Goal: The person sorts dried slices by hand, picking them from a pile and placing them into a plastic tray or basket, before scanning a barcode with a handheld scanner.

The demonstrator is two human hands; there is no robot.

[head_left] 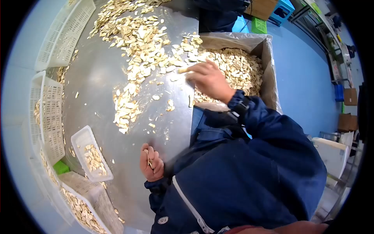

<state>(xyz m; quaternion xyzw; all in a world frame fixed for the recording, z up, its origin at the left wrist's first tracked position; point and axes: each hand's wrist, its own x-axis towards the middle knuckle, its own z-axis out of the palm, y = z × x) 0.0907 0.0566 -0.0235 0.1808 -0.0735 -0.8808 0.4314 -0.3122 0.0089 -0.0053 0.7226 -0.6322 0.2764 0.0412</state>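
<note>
My right hand [212,80] reaches from the lined box over the metal table's edge, fingers together and stretched towards the pile. At its fingertips is a yellowish slice [182,70]. Around it lie many pale, flat slices [142,43], which look dried, in a heap that thins towards me. My left hand [152,163] is above the table nearer my body, palm up, with its fingers curled around a few thin slices [149,159]. A cardboard box lined with clear plastic [269,66] stands against the table's edge, filled with more slices [239,66].
A small white tray [80,139] with some slices sits on the metal table [93,97]. White perforated baskets [52,105] line the far side, several holding slices. Crumbs and single slices are scattered about. Someone in dark clothing [218,15] is beyond the box; blue floor [300,66] lies behind.
</note>
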